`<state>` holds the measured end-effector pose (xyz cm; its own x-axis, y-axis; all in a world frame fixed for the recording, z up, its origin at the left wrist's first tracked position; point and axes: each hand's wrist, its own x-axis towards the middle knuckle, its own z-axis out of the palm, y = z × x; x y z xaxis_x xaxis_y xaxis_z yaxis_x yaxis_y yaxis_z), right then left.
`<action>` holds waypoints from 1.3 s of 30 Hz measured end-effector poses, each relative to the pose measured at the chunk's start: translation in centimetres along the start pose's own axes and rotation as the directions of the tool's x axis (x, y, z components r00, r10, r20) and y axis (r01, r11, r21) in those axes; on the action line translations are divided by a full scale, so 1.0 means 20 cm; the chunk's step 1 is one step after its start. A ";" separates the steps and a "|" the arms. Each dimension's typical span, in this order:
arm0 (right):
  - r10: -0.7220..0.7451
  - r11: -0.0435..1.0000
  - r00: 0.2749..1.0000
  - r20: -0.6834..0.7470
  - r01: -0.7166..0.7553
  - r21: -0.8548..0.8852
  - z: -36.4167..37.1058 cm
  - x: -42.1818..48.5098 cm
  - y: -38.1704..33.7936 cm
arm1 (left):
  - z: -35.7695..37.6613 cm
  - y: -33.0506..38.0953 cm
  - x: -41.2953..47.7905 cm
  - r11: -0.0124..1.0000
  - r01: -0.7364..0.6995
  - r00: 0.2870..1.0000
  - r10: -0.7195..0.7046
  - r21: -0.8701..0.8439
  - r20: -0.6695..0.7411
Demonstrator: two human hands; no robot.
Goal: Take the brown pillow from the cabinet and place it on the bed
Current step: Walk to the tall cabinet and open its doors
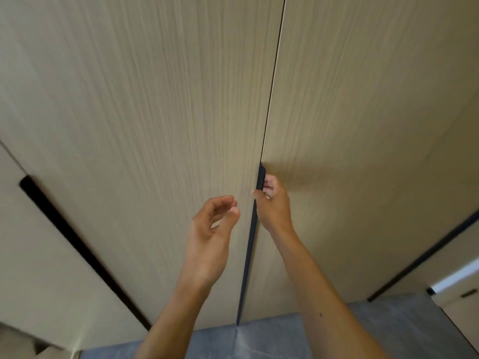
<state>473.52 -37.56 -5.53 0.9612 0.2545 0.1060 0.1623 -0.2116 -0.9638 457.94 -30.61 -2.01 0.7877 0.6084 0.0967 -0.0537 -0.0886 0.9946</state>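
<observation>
Wood-grain cabinet [155, 112] doors are shut; right hand [272, 203] closes its grip on the dark handle strip [248, 255] to pull, left hand [210, 229] hovers open, empty.

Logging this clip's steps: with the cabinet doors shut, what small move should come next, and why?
Probably pull the dark handle strip outward with the right hand. Its fingers already curl around the strip at the seam, the doors look closed, and no pillow shows yet. The left hand hovers free beside it.
</observation>
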 end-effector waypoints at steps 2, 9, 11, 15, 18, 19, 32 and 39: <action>-0.009 1.000 1.000 0.006 0.009 -0.005 -0.01 -0.01 0.00 | 0.01 0.02 -0.05 1.000 -0.015 1.000 0.015 0.006 -0.011; 0.012 0.999 0.999 0.036 -0.011 -0.037 -0.15 -0.18 0.00 | 0.07 0.03 -0.22 0.998 -0.041 0.999 0.041 0.041 0.008; 0.016 1.000 0.999 0.027 -0.016 -0.011 -0.20 -0.27 0.01 | 0.10 0.04 -0.25 0.998 -0.040 0.999 0.039 0.050 0.022; -0.003 0.998 0.999 -0.044 0.005 0.055 -0.36 -0.51 0.08 | 0.18 0.07 -0.31 0.996 -0.074 0.995 0.070 0.059 0.070; -0.014 0.994 0.993 -0.115 0.026 0.104 -0.51 -0.69 0.14 | 0.29 0.12 -0.35 0.988 -0.128 0.982 0.115 0.082 0.150; -0.010 0.993 0.992 -0.128 0.025 0.115 -0.55 -0.74 0.15 | 0.33 0.14 -0.37 0.985 -0.152 0.973 0.134 0.081 0.188; -0.109 0.993 0.795 -0.597 0.118 -0.023 -1.14 -1.19 0.30 | 0.96 0.37 -0.81 0.943 -0.294 0.689 0.321 -0.154 0.650; -0.081 0.997 0.679 -0.729 0.061 -0.053 -1.48 -1.23 0.37 | 1.30 0.41 -0.95 0.904 -0.415 0.535 0.333 -0.102 0.777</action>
<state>457.70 -73.35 -8.02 0.8024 -0.4983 0.3284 0.2326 -0.2456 -0.9410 458.48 -63.28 3.37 0.8799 -0.3170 0.3541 -0.4380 -0.2516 0.8631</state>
